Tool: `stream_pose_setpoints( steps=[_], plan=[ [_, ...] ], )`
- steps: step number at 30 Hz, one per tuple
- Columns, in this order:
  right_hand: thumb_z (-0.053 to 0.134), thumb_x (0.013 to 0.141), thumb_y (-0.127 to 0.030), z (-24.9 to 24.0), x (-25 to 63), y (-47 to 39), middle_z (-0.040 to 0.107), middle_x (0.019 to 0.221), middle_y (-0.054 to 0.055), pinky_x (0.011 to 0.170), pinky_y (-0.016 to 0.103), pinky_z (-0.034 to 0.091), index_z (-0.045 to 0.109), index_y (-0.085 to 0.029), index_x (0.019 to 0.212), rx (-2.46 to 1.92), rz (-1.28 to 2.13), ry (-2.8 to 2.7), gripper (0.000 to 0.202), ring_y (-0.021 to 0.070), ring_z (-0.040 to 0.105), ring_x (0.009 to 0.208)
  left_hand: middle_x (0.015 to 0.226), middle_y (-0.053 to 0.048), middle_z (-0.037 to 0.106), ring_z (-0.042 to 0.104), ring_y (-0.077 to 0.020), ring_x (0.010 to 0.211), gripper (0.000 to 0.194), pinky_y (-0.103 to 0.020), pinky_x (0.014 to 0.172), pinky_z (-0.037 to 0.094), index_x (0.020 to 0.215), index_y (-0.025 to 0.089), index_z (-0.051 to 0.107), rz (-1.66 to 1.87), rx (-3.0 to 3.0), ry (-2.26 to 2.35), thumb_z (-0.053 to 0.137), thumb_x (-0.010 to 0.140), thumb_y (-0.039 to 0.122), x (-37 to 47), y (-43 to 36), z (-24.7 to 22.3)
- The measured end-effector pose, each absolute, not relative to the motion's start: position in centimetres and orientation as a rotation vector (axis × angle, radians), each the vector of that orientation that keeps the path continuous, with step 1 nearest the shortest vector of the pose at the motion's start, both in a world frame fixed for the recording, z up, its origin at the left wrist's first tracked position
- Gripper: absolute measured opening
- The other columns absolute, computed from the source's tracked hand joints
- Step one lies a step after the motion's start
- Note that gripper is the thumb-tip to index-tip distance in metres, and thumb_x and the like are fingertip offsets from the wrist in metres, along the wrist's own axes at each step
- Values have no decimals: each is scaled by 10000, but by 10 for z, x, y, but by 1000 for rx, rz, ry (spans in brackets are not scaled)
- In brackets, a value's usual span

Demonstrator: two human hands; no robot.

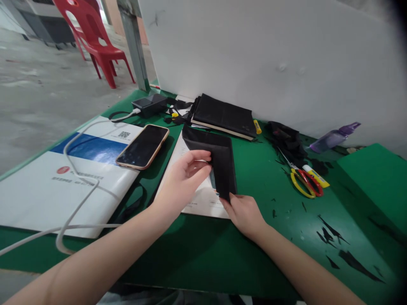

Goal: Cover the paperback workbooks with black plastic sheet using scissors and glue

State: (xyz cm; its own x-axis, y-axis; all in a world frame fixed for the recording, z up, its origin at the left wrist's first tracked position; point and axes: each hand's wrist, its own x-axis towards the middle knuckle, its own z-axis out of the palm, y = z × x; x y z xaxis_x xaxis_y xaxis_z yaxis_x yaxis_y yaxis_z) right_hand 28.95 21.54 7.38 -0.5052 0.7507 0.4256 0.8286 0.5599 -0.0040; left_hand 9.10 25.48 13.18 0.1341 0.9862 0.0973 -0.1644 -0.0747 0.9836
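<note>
A folded black sheet (pixel 221 167), paper or thin cloth, stands partly raised over a white printed booklet (pixel 206 207). My left hand (pixel 187 173) is closed, with thumb and forefinger pinching at the sheet's left edge. At the sheet's lower corner, my right hand (pixel 243 212) grips it between thumb and fingers. More of the black material lies flat beneath the raised part and reaches right and back. What lies under the sheet is mostly hidden. To the left of my left hand rests a phone (pixel 143 147) in a pale-edged case.
A large white and blue printed folder (pixel 41 186) lies left, crossed by a white cable (pixel 78 203). Behind are a black box (pixel 149 103) and a black-covered book (pixel 222 114). Rightward are scissors (pixel 307 182), a glue stick (pixel 316 176), a purple spray bottle (pixel 333 137) and black scraps (pixel 358 264).
</note>
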Motion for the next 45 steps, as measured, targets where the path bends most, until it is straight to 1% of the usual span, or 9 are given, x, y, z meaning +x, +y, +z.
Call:
stream_pose_setpoints(
  steps=[10,15,17,20,24,29,32,40,45],
  plan=[
    [305,992,-346,84,296,215,590,571,25,515,266,338,583,-131,810,-1403,158,-2397,396,147,562,502,1210,-94,549,531,-211,1148,280,-404,949,499,1180,204,518,1311,2090,1087,510,901,192,94,257,117],
    [349,974,-329,89,298,214,587,616,12,529,265,327,578,-158,777,-1348,246,-2422,346,127,540,528,1382,-163,443,397,-313,1308,718,-497,1069,394,1386,193,349,1539,2436,1156,702,804,422,86,267,125],
    [374,966,-325,89,299,213,601,623,9,522,268,324,602,-152,817,-1294,205,-2423,324,124,540,528,1374,-137,489,402,-320,1313,770,-516,1102,348,1386,220,360,1500,2507,1126,733,763,477,81,271,133],
    [412,950,-304,88,297,210,644,655,19,533,276,358,641,-135,898,-1223,83,-2435,289,131,572,552,1172,-55,648,482,-287,1258,570,-536,1138,286,1254,258,500,1333,2519,1050,741,769,436,73,274,144],
    [487,904,-317,92,292,203,670,695,39,576,301,439,672,-118,973,-1202,-110,-2375,280,167,613,626,883,37,686,655,-189,924,220,-508,1157,289,872,253,599,1270,2434,949,755,764,364,62,275,151],
    [582,852,-443,108,282,197,692,1079,151,834,395,525,557,-42,1235,-1135,-169,-2241,555,249,637,989,827,64,648,639,-154,843,199,-466,1156,328,771,281,572,1268,2352,881,760,762,347,54,276,153],
    [534,911,-398,116,270,197,675,1173,143,971,401,491,515,-63,1287,-1095,-216,-2235,504,228,616,1099,814,71,643,636,-160,834,192,-478,1140,343,755,279,585,1245,2336,850,760,759,360,52,276,154],
    [464,952,-181,118,235,208,726,1019,134,1036,337,428,624,-26,1119,-1142,-442,-2240,279,171,674,964,747,79,627,626,-150,781,219,-480,1122,362,692,258,583,1239,2312,764,763,750,368,47,279,154],
    [479,924,-138,112,250,199,700,684,36,726,272,502,683,-81,998,-1274,-518,-2289,224,128,626,604,751,86,641,618,-142,765,215,-497,1118,362,687,253,580,1215,2376,752,753,752,362,47,281,153]
  ],
)
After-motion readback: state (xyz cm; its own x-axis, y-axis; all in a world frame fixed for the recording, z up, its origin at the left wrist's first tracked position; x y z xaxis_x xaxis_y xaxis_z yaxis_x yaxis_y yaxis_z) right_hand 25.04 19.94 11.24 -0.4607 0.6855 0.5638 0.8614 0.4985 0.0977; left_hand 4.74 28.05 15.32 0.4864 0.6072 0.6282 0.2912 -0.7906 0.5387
